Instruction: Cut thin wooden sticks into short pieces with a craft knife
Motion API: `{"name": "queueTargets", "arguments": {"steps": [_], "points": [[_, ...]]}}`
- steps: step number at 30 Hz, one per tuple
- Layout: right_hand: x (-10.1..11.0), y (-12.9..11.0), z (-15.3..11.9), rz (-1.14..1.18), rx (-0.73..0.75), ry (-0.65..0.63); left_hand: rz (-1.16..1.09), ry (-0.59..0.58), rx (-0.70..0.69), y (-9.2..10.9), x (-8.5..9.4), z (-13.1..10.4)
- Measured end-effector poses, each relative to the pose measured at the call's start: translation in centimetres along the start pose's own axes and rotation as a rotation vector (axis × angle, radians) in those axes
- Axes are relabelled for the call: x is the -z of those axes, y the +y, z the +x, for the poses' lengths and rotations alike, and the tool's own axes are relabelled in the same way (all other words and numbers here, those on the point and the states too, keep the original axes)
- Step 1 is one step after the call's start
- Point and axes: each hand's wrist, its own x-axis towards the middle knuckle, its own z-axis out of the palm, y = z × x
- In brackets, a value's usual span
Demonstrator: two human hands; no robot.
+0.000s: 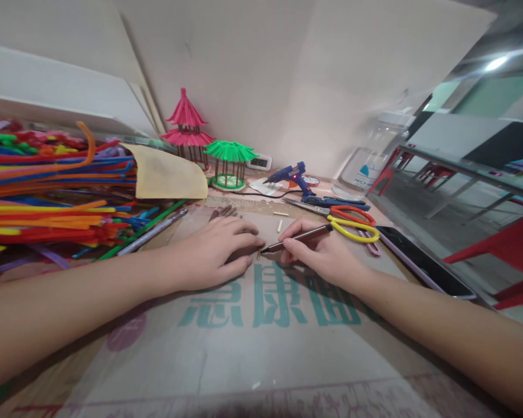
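Note:
My right hand (320, 249) holds a dark marker pen (307, 234) in a writing grip, its tip pointing left and down. The tip meets a short brown stick (258, 254) on the printed cardboard sheet (226, 354). From the left, my left hand (218, 249) rests on the sheet, its fingertips curved round and steadying that stick. Two short pale sticks (279, 225) lie just beyond the pen. Behind my left knuckles is a small pile of brown sticks (224, 212), partly hidden.
Colourful pipe cleaners (56, 174) are heaped at left. Behind stand a pink-roofed pagoda (186, 125) and a green-roofed pavilion (230, 154). A blue glue gun (290, 174), scissors (353, 223), a phone (425, 261) and a clear plastic jug (370, 154) line the right side.

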Motion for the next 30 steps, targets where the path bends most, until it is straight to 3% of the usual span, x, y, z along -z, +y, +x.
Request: {"name": "queueTargets", "arguments": {"steps": [15, 30], "points": [[0.06, -0.11, -0.24, 0.018, 0.000, -0.056, -0.011, -0.018, 0.020, 0.06, 0.11, 0.02], [0.00, -0.08, -0.26, -0.017, 0.019, 0.007, -0.036, 0.015, 0.023, 0.03, -0.01, -0.08]]}}
